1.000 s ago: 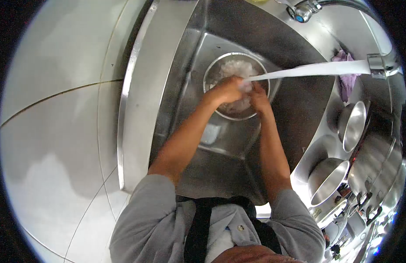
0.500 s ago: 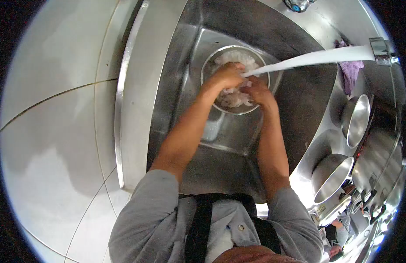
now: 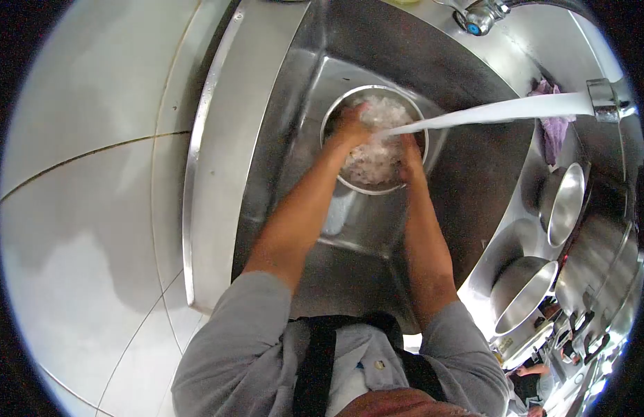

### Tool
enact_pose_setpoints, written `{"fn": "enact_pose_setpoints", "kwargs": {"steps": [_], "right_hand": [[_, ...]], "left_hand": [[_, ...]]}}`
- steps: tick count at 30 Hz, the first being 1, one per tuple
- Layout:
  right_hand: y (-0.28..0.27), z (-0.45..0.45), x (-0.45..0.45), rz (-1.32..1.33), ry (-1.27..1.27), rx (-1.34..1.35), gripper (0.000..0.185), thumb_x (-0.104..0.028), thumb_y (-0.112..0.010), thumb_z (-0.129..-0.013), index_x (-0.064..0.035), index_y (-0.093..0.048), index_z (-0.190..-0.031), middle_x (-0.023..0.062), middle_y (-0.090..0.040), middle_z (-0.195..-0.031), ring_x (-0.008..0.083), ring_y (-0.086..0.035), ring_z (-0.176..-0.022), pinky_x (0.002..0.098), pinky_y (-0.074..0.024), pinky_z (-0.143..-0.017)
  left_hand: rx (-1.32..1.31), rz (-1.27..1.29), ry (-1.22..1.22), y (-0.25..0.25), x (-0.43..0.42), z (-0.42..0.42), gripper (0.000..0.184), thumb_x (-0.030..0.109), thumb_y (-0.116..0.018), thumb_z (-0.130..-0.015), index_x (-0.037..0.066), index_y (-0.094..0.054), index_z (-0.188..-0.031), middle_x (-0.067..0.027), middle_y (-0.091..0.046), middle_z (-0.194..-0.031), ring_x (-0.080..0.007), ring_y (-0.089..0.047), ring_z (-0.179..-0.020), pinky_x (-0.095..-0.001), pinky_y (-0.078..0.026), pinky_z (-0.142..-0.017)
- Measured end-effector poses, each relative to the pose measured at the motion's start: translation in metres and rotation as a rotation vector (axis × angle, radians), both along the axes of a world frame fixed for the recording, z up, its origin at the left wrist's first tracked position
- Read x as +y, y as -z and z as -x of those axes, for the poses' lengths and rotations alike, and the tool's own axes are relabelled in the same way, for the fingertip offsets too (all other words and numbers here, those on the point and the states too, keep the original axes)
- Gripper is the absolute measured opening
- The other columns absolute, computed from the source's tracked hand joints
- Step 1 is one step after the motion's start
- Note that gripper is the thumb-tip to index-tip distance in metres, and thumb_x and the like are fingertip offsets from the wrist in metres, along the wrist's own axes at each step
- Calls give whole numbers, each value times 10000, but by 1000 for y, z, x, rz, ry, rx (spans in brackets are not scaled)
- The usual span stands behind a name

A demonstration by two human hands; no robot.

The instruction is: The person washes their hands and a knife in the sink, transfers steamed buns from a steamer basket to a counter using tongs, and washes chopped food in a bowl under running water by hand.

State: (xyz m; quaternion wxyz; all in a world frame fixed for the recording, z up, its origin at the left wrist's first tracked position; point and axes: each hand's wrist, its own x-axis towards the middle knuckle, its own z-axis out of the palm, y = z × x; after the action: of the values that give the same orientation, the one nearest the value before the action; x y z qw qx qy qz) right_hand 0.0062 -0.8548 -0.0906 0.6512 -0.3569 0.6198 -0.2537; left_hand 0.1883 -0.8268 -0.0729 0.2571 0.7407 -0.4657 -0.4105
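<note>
A round metal bowl sits in the sink with a heap of wet, pale pinkish-white food pieces; their exact kind is unclear. My left hand reaches in at the bowl's left side, its fingers stretched out against the heap, partly blurred. At the right side, my right hand lies along the pieces inside the rim, fingers extended and their tips partly hidden. Between both hands a thick stream of water from the faucet falls onto the pieces.
The bowl stands in a deep steel sink with a raised left edge. A purple cloth hangs at the right. Two metal bowls stand on the right. Another person is at lower right.
My hands have moved apart, from the middle of the heap to opposite sides of the bowl. More of the pale pieces shows between them. The view has shifted slightly.
</note>
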Motion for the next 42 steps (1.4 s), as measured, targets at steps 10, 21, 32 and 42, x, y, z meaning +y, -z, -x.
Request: {"fn": "enact_pose_setpoints", "kwargs": {"steps": [10,21,32,42], "right_hand": [[-57,9,17,113,-564,132,337,-148,-487,-866,-41,-487,-1187,85,-564,-1087,215,-547,-982,350,-451,-826],[-2,-22,35,381,-524,635,733,-198,-746,-625,-4,-412,-1248,274,-452,-1218,453,-459,-1104,460,-407,-903],[-36,-3,-9,323,-361,170,408,-198,-622,-812,-75,-549,-1193,103,-624,-1006,206,-601,-870,325,-492,-725],[-55,-21,4,763,14,688,393,-136,-637,-763,21,-544,-1111,195,-523,-1134,300,-511,-1050,369,-384,-920]], "left_hand": [[207,-39,380,-99,21,17,355,44,-543,-724,74,-613,-1071,-197,-633,-977,-336,-585,-981,-366,-427,-907],[-262,-57,78,55,17,37,355,238,-577,-802,-40,-574,-1023,-238,-585,-1036,-358,-599,-906,-453,-483,-759],[-145,183,405,-2,-23,17,393,102,-629,-691,82,-599,-1082,-163,-630,-991,-327,-604,-911,-380,-472,-841],[-210,351,-311,-50,22,-1,297,92,-558,-768,13,-573,-1053,-197,-586,-1058,-353,-542,-1009,-433,-410,-899]]}}
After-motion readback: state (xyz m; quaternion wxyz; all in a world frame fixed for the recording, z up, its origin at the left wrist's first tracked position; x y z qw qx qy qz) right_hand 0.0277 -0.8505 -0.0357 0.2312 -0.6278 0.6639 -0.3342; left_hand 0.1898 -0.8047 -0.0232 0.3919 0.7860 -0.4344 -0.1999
